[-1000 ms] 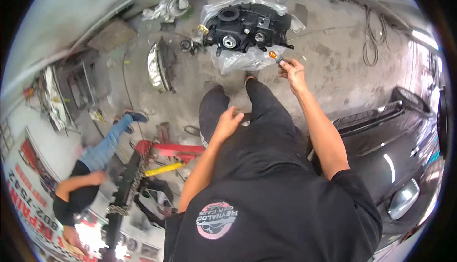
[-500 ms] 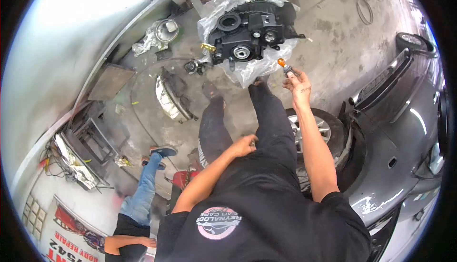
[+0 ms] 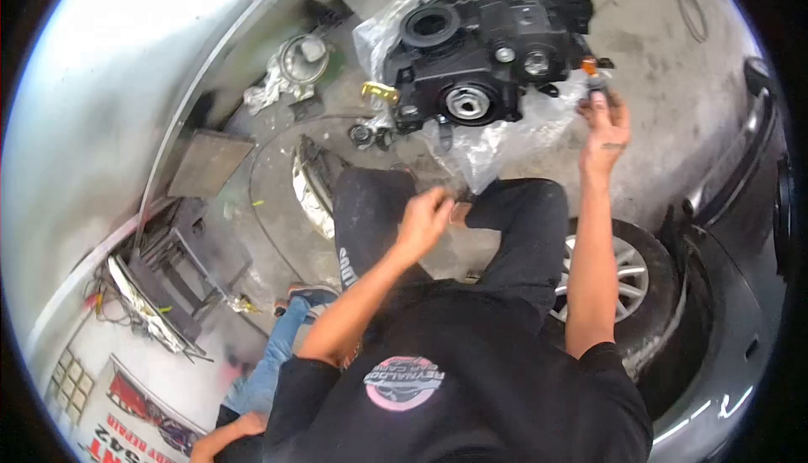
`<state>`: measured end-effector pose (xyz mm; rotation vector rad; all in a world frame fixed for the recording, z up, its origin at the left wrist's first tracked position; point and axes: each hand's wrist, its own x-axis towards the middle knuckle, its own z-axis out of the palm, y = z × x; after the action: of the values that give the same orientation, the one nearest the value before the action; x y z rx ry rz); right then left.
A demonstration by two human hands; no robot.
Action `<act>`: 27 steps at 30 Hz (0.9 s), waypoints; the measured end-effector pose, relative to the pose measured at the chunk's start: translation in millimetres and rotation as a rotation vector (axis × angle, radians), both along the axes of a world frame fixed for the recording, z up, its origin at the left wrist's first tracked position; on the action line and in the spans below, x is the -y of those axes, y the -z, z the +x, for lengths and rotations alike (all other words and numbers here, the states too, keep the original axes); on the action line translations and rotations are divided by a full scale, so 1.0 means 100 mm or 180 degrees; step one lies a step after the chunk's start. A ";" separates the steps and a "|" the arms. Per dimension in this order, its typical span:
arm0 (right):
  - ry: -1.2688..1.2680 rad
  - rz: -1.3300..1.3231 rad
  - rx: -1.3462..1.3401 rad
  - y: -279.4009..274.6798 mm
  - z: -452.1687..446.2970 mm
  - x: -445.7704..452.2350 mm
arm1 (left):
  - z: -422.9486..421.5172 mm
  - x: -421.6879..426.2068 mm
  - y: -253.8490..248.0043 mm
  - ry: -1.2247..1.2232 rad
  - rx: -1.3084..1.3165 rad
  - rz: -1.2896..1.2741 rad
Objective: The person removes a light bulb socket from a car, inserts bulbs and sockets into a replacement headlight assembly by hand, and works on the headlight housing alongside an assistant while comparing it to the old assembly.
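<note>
In my right hand (image 3: pixel 604 139) is an amber light bulb (image 3: pixel 588 67) in a dark socket, gripped by the socket with the fingertips. The bulb is close to the right end of a black headlight housing (image 3: pixel 484 50); whether they touch I cannot tell. The housing lies with its round openings facing up on clear plastic wrap (image 3: pixel 497 147). My left hand (image 3: pixel 422 223) is curled closed above my legs, apart from the housing. What its fingers hold, if anything, is hidden.
A dark car (image 3: pixel 741 311) and a wheel (image 3: pixel 627 274) are at my right. Round lamp parts (image 3: pixel 305 59), another lamp unit (image 3: pixel 313 181) and a cable are on the floor at left. A person in jeans (image 3: pixel 278 349) is at lower left.
My knees have bent and I am lower, so the housing looks nearer and larger. My right hand has brought the bulb beside the housing's right end. My left hand has moved forward.
</note>
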<state>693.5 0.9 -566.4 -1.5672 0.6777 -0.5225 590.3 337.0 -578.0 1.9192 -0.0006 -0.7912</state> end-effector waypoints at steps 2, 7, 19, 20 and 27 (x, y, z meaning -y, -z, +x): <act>-0.0029 -0.0007 0.0254 0.22 0.01 0.05 | 0.31 -0.08 0.19 -0.0604 0.0219 0.0055; -0.0060 -0.0347 0.0791 0.59 0.05 0.03 | 0.63 -0.30 0.69 -0.1987 0.0926 -0.0416; -0.0044 -0.0700 0.1495 1.17 0.02 -0.02 | 0.73 -0.14 1.26 -0.1776 0.1514 -0.1614; -0.0043 -0.0565 0.1527 1.07 -0.01 -0.05 | 0.75 -0.13 1.22 -0.1786 0.1593 -0.1503; -0.0076 -0.0758 0.1511 0.91 0.00 0.12 | 0.77 -0.22 1.11 -0.1699 0.2951 -0.0054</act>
<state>693.8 -10.9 -657.3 -1.5863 0.2397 -0.9462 667.6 358.7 -689.1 1.9747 -0.0591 0.4746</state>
